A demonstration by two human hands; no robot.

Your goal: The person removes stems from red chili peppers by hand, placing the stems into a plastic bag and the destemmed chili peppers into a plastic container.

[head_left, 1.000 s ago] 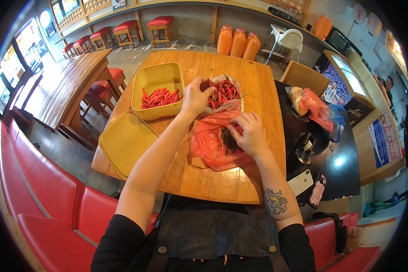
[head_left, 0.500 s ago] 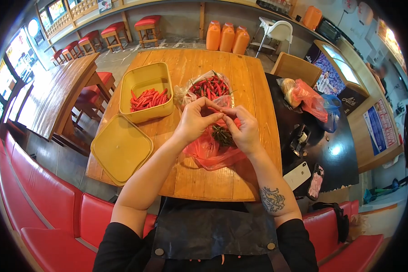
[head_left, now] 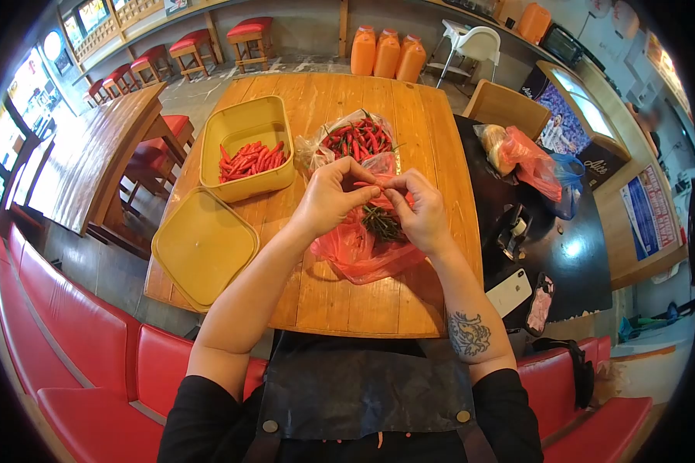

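Head cam: L hand point(head_left: 336, 199), R hand point(head_left: 422, 216) pinch slim red chilli point(head_left: 369, 184) betw. fingertips. Under hands: crinkly red plastic bag point(head_left: 359, 262) w/ green stems point(head_left: 382, 223). Beyond: clear plastic bag point(head_left: 309, 150) w/ glossy chillies point(head_left: 359, 139). L of L hand: rounded-sq. yellow tub point(head_left: 266, 183) w/ loose chillies point(head_left: 251, 160).

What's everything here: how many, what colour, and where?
Wooden tables: two, brown, centre and left
Tub: one, yellow, centre table
Lid: one, yellow, beside tub
Clear bag: one, transparent, centre table
Chillies: many, red, tub and clear bag
Plastic bag: one, red, centre table
Stems: many, green, on plastic bag
Held chilli: one, red, centre
Black table: one, black, right
Phone: one, white, black table
Carrier bags: two, red/blue, black table
Jugs: three, orange, far floor
Stools: several, red-topped, far wall
Highchair: one, white, far right
Benches: several, red, near side
Left hand: one, bare, centre
Right hand: one, bare, centre
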